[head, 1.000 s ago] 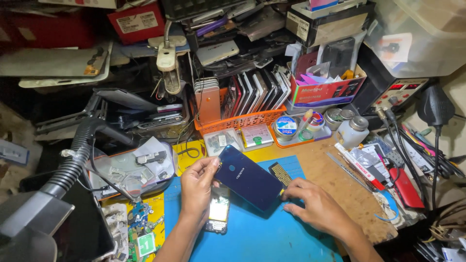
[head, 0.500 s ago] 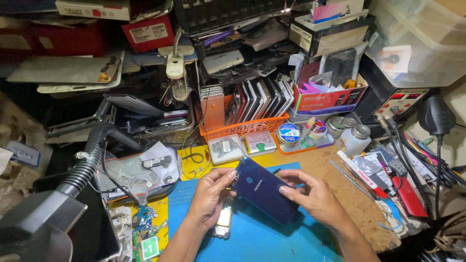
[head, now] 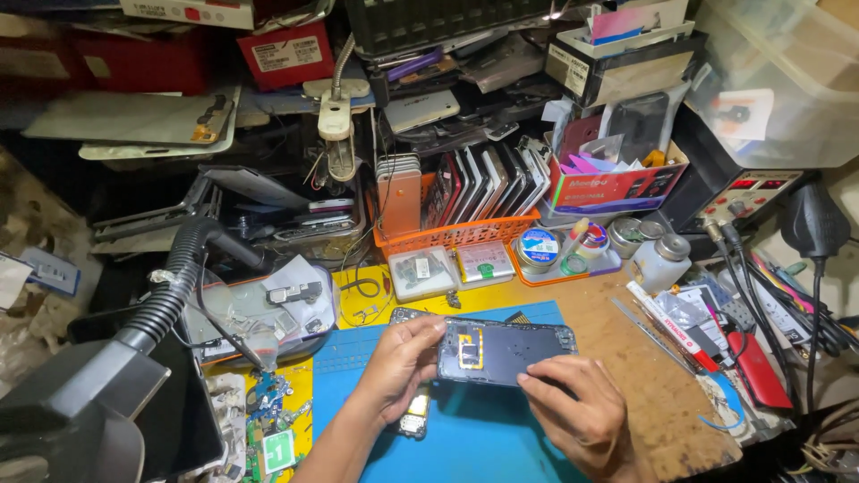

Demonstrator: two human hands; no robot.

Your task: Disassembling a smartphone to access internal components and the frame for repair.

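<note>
Flipped since the earlier frames, the phone back cover (head: pixel 506 351) is now showing its grey inner face with an orange patch, lying flat and low above the blue work mat (head: pixel 465 438) instead of tilted up on its dark blue outer side. The left hand (head: pixel 400 362) is pinching the cover's left edge between thumb and fingers, while the right hand (head: pixel 580 414) is resting curled fingers on its lower right edge. A small circuit part (head: pixel 414 419) is lying on the mat under the left wrist. Behind, an orange basket (head: pixel 456 234) is holding upright phones, a red-and-blue carton (head: pixel 613 190) is sitting to its right, and a red labelled box (head: pixel 288 52) is perching on the cluttered shelf.
</note>
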